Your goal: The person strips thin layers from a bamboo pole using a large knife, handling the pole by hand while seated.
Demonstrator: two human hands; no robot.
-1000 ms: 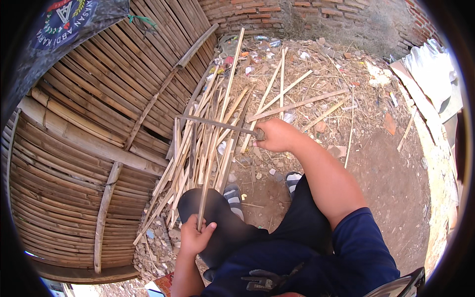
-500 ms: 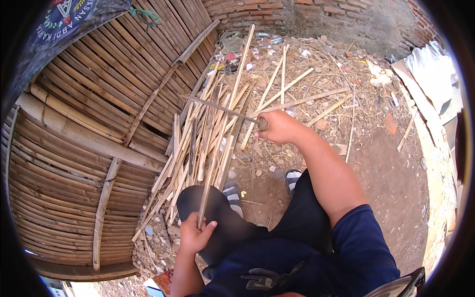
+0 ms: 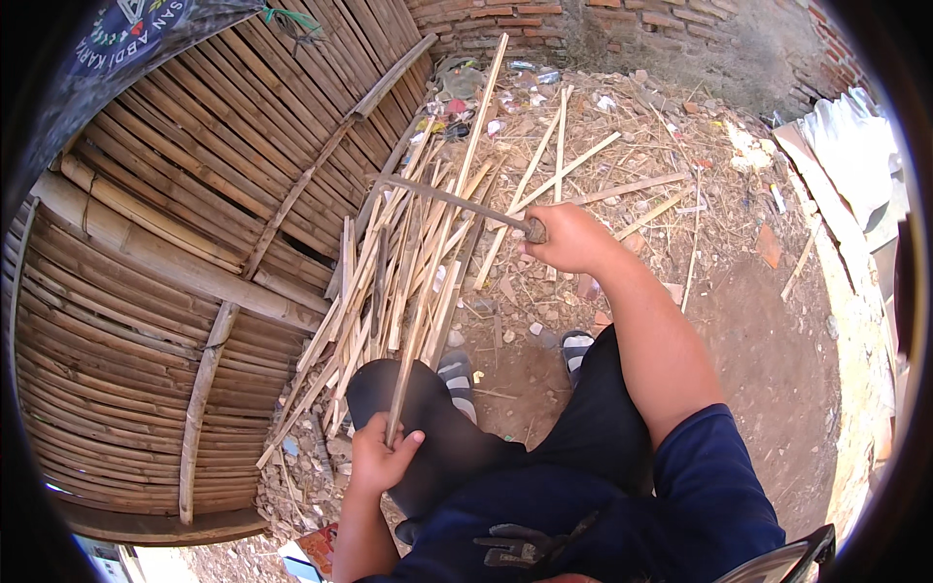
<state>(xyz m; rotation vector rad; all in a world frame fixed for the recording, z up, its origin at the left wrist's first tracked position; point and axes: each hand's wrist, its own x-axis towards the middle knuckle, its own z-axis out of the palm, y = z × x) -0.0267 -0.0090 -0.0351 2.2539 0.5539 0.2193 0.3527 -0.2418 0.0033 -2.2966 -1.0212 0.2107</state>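
Note:
A long, pale split-bamboo strip point(image 3: 420, 321) rises from my left hand point(image 3: 385, 455), whose fingers are wrapped round its near end beside my left knee. The strip slants away over the pile, its far end close to the brick wall. My right hand point(image 3: 571, 239) grips the handle of a machete point(image 3: 465, 203), with the arm stretched forward. Its long, dark blade points left and lies across the strip in this view; whether it touches the strip I cannot tell. Under both lies a heap of similar strips point(image 3: 389, 291).
A bamboo slat wall point(image 3: 214, 165) runs along the left, a printed banner point(image 3: 107, 58) over its top corner. Ahead stands a brick wall point(image 3: 671, 39). Loose strips point(image 3: 573, 175), rubble and litter cover the ground. White sheeting point(image 3: 855, 146) hangs at the right.
My right hand has moved a little right and away from me, carrying the machete along. The strip's far end has shifted slightly right; my left hand keeps its hold on it.

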